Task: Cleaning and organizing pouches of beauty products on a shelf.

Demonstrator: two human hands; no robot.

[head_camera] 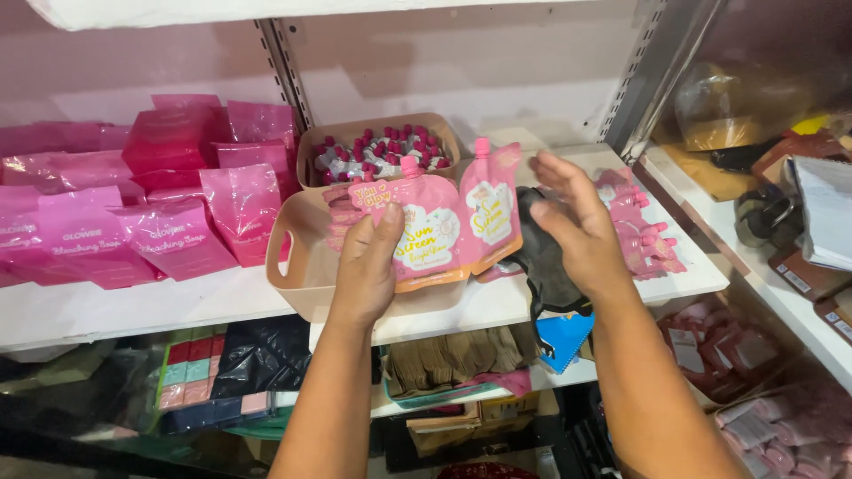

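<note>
Pink spout pouches (pixel 444 222) clamped in left hand (pixel 366 266) — right hand (pixel 581 226) open, just beside.

Two pink spouted pouches (pixel 453 226) mid-shelf, pink sachets (pixel 133 204) stacked left, more pouches (pixel 643 231) right

White shelf (pixel 133 310): pink bags (pixel 169 235) left, beige bins (pixel 306 284) mid, loose pink pouches (pixel 648 235) right.
</note>
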